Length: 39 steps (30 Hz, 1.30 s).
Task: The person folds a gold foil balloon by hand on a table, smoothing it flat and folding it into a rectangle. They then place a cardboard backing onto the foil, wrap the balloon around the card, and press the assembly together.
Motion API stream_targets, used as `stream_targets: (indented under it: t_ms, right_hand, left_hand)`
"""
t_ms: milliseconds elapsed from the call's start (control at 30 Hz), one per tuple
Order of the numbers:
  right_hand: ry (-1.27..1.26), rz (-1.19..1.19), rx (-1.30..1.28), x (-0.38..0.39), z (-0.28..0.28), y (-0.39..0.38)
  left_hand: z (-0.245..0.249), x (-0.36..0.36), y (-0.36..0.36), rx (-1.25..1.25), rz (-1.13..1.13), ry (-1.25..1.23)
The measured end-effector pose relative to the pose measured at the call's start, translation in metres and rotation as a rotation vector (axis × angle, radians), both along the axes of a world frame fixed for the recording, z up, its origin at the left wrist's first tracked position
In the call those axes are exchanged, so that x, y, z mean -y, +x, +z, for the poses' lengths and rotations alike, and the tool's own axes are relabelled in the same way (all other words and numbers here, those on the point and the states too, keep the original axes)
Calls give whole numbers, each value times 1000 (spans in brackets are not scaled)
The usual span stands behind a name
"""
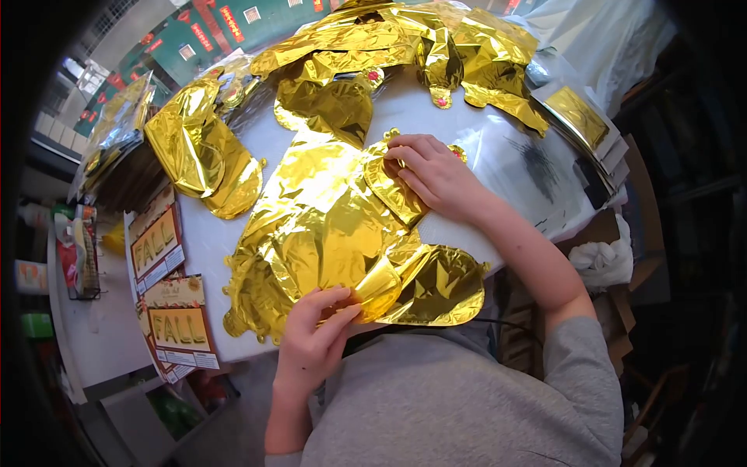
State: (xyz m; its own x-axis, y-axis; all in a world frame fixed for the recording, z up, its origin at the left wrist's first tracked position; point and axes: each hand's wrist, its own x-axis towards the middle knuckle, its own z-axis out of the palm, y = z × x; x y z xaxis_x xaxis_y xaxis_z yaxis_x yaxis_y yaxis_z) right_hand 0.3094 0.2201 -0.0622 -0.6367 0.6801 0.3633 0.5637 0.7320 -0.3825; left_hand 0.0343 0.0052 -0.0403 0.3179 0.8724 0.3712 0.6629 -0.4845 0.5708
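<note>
Flat gold foil balloons (311, 202) lie overlapping on the white table (459, 241) in front of me. Near the table's front edge my left hand (315, 327) pinches the lower edge of the foil between thumb and fingers. Higher up and to the right, my right hand (436, 175) rests on a folded foil piece, its fingers bent over the top edge and a little apart. A darker, rounded foil end (443, 288) lies between the hands, toward the right.
Packages printed "FALL" (177, 328) hang over the left table edge. More gold foil (206, 148) lies at the upper left and along the back. Stacked packages (580, 117) stand at the right, beside clear plastic sheeting (583, 39). A wire basket (82, 257) is far left.
</note>
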Motion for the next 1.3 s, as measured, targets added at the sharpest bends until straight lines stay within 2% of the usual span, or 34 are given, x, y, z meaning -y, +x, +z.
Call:
stream_targets:
  t_ms: [67,133,233,267,367,467,533,600,667,733,767,833,867,967,1000,1100,1133,1233,1300]
  right_hand:
    - [1,3,9,0,0,0]
    - [7,3,6,-1,-2,0]
    - [16,4,8,-1,-5,0]
    - [17,4,14,-2,-5,0]
    - [7,7,0,-1,-4,0]
    - [14,12,2,-2,-5,1]
    - [21,12,-5,-2,-5,0]
    - [27,13,-13,-2,-6,0]
    - [39,15,-15,-3,-7,1]
    - [33,14,-15,-3,-5,0]
    - [26,13,-12,-2,-5,0]
    - [36,10,-10,-2,-5,1]
    - [47,9,-9,-2,-6,1]
    - [40,8,-28,-2,-6,0]
    - [41,9,-28,-2,-7,0]
    - [53,-3,-16,-2,-8,-1]
    - [56,-4,-19,-2,-9,-1]
    - [62,-7,-29,-2,-8,0]
    - [58,-6,-36,-1,-8,-1]
  left_hand:
    - [5,2,-1,136,71,-158]
    - [11,-4,-1,146,87,-93]
    - [14,-8,-5,379,180,-207]
    - [13,-10,-6,379,180,-206]
    - [9,-14,-17,765,327,-579]
    - [4,-24,-16,854,421,-525]
    - [0,-29,-12,805,464,-477]
    - [6,-32,-3,417,632,-395]
    - [0,-32,-4,336,637,-377]
    - [6,-32,-1,134,662,-399]
    - [9,-33,-1,133,660,-399]
    - [16,-35,-1,-206,442,5]
    - [20,-38,-2,-206,442,8]
    - [32,-53,-6,-420,51,-24]
    - [33,-62,-3,-420,52,-23]
    - [31,-91,7,-382,-250,-67]
    - [31,-98,9,-384,-251,-64]
    - [25,-123,12,-607,-372,21]
    - [19,-134,10,-636,-394,26]
